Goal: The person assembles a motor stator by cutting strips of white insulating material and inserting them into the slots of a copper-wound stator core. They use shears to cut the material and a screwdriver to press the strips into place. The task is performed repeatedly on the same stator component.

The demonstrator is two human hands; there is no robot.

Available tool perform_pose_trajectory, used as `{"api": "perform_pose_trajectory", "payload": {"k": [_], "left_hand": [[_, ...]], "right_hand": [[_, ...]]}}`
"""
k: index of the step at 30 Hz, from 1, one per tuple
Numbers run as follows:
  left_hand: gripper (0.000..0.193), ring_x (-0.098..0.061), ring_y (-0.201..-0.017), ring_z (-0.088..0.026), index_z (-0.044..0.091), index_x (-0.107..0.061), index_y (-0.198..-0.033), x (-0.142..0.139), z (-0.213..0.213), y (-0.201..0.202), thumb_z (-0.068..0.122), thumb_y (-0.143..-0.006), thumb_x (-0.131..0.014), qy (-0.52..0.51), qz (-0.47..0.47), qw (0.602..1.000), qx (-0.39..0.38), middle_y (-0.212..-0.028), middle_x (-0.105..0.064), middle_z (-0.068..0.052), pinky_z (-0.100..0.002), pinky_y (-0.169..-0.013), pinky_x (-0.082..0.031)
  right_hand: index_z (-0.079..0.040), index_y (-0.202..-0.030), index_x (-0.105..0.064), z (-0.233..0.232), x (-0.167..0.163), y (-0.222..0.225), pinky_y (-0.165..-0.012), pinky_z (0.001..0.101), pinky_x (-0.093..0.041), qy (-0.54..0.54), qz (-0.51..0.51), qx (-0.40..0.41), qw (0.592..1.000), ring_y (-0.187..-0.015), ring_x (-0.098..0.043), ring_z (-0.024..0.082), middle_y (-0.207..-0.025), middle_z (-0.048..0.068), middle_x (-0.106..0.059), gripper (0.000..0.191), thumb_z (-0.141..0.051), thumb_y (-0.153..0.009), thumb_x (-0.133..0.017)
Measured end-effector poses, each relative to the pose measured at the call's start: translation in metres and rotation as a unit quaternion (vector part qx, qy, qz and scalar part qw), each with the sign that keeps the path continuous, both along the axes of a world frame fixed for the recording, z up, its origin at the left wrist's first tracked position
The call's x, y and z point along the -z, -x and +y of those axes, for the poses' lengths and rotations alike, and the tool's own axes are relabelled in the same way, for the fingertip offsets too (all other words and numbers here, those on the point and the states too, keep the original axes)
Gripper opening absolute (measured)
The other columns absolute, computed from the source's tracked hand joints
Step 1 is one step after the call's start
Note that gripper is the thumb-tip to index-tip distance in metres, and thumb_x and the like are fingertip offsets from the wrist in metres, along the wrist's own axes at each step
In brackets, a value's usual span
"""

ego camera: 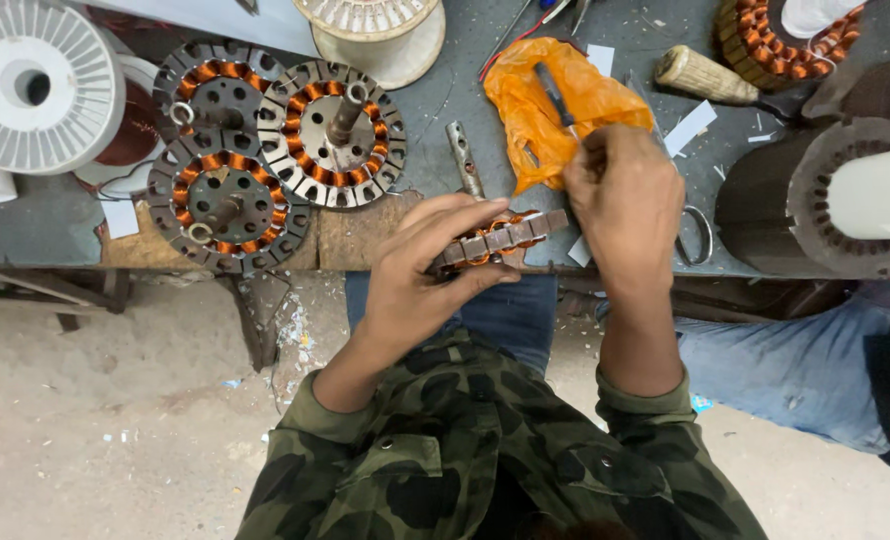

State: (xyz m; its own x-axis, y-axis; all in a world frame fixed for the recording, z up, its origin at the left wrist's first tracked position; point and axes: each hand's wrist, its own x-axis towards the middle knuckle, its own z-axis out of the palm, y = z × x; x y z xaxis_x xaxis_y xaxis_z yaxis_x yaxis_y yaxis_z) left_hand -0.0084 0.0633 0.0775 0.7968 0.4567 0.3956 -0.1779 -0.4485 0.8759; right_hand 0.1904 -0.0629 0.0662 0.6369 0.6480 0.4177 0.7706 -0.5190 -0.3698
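My left hand (427, 268) grips a round stator (505, 237) with copper windings, held edge-on at the front edge of the grey workbench (435, 120). My right hand (627, 205) is closed over the stator's right side, fingers curled at its rim; whatever it pinches there is hidden. Both arms wear camouflage sleeves. Just behind my right hand lies a crumpled orange plastic bag (550, 100) with a dark thin tool on it.
Three wound stators (330, 135) lie stacked at the left, beside a white spool (35, 85). A wooden-handled tool (710, 78), scissors (695, 235) and a large dark stator core (815, 200) are at the right. Another person's jeans-clad leg (795, 365) is at right.
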Motion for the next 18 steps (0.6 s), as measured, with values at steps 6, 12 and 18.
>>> {"api": "perform_pose_trajectory", "payload": {"k": [6, 12, 18], "left_hand": [[0.061, -0.066, -0.123, -0.024, 0.009, -0.067, -0.134, -0.002, 0.004, -0.003, 0.012, -0.078, -0.091, -0.001, 0.0, 1.0, 0.023, -0.125, -0.073, -0.007, -0.037, -0.105, -0.053], [0.055, -0.065, -0.124, -0.025, 0.008, -0.069, -0.13, -0.001, 0.007, -0.005, 0.011, -0.079, -0.09, 0.002, -0.003, 0.999, 0.037, -0.125, -0.073, -0.007, -0.037, -0.107, -0.053], [0.053, -0.065, -0.127, -0.025, 0.009, -0.069, -0.13, 0.001, 0.005, -0.007, 0.011, -0.081, -0.089, -0.004, -0.009, 0.999, 0.038, -0.128, -0.072, -0.006, -0.037, -0.109, -0.052]], "right_hand": [[0.001, -0.113, -0.042, -0.037, -0.008, 0.006, -0.065, 0.0351, -0.051, -0.187, 0.172, -0.032, 0.967, -0.076, -0.065, 0.025, -0.091, 0.017, -0.071, 0.019, 0.004, -0.108, -0.061], [-0.007, -0.121, -0.038, -0.07, -0.009, 0.027, -0.07, 0.0388, -0.064, -0.431, 0.41, -0.24, 0.768, -0.077, -0.069, 0.026, -0.098, 0.022, -0.066, 0.026, -0.002, -0.109, -0.06], [-0.009, -0.129, -0.038, -0.05, 0.006, 0.054, -0.068, 0.0357, -0.065, -0.467, 0.32, -0.243, 0.787, -0.077, -0.072, 0.025, -0.094, 0.023, -0.067, 0.035, 0.001, -0.11, -0.066]]}}
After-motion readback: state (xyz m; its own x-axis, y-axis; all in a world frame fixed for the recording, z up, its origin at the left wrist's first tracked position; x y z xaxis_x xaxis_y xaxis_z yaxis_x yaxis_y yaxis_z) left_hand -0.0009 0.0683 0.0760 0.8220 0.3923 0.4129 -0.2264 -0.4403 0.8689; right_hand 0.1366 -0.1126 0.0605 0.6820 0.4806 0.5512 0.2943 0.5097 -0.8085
